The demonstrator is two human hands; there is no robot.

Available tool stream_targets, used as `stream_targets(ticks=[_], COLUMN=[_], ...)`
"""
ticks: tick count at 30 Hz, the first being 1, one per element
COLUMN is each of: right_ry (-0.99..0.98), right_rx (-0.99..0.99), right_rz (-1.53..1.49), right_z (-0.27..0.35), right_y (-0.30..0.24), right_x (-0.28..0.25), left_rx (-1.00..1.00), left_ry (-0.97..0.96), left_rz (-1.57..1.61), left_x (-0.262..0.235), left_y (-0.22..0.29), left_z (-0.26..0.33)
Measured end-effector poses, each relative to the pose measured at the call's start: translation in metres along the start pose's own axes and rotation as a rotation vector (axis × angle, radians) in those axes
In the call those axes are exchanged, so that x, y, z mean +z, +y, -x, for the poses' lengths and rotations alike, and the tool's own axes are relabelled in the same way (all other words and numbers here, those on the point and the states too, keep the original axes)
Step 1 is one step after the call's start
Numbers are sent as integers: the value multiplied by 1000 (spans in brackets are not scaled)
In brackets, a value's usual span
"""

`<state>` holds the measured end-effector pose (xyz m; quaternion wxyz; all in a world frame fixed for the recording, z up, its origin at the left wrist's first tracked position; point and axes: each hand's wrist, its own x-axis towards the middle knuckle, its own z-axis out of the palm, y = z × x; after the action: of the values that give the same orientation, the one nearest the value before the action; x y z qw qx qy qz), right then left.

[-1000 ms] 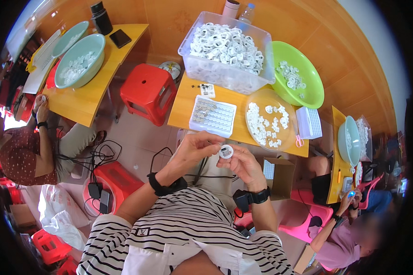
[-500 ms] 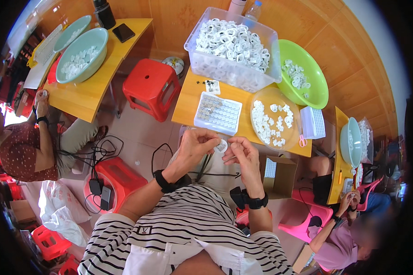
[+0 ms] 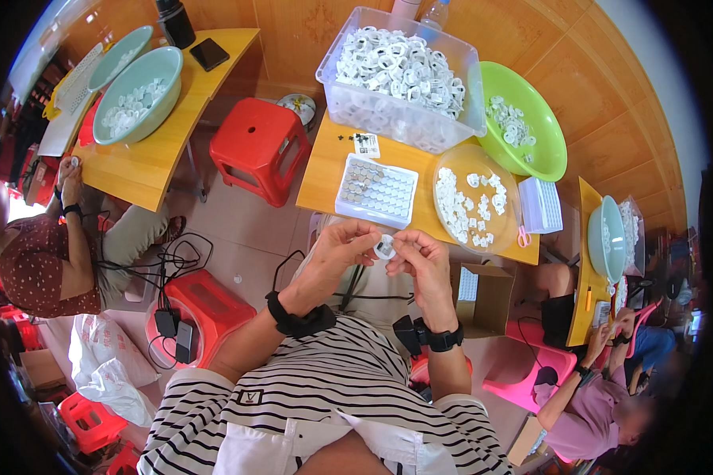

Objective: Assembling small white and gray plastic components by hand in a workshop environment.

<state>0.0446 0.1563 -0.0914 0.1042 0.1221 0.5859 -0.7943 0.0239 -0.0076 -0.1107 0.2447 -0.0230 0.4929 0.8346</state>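
In front of my shirt, above my lap, I hold a small round white plastic part (image 3: 385, 248) with a dark patch in its middle. My left hand (image 3: 334, 255) pinches its left side between thumb and fingertips. At its right side are the closed fingertips of my right hand (image 3: 425, 266). Just beyond my hands, on the table, stands a white tray (image 3: 372, 214) with rows of round pockets, some holding silvery discs (image 3: 362, 182). To its right a round clear dish (image 3: 505, 236) carries many small white pieces (image 3: 453, 204).
Behind the tray stands a clear bin (image 3: 400, 127) heaped with white rings, beside a green basin (image 3: 548, 131). Pink scissors (image 3: 524, 237) lie by stacked white trays (image 3: 540, 207). Co-workers sit left and right. A red stool (image 3: 261, 146) and cables (image 3: 162, 265) occupy the floor at left.
My right fingertips have moved in to the white part, which now shows a dark patch. My left hand keeps its pinch.
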Motion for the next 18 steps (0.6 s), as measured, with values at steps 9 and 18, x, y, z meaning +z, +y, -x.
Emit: stream_targets(ticks=[9,18], right_ry=[10,187], right_rx=[-181,-660], right_rz=[256,911], right_z=[-3,-64], right_y=[21,7], right_x=[13,9], left_rx=[-139,-106], left_ry=[-59,56], left_rz=[217,355], left_x=[-20,-36], left_y=[-5,-1], left_z=[9,21])
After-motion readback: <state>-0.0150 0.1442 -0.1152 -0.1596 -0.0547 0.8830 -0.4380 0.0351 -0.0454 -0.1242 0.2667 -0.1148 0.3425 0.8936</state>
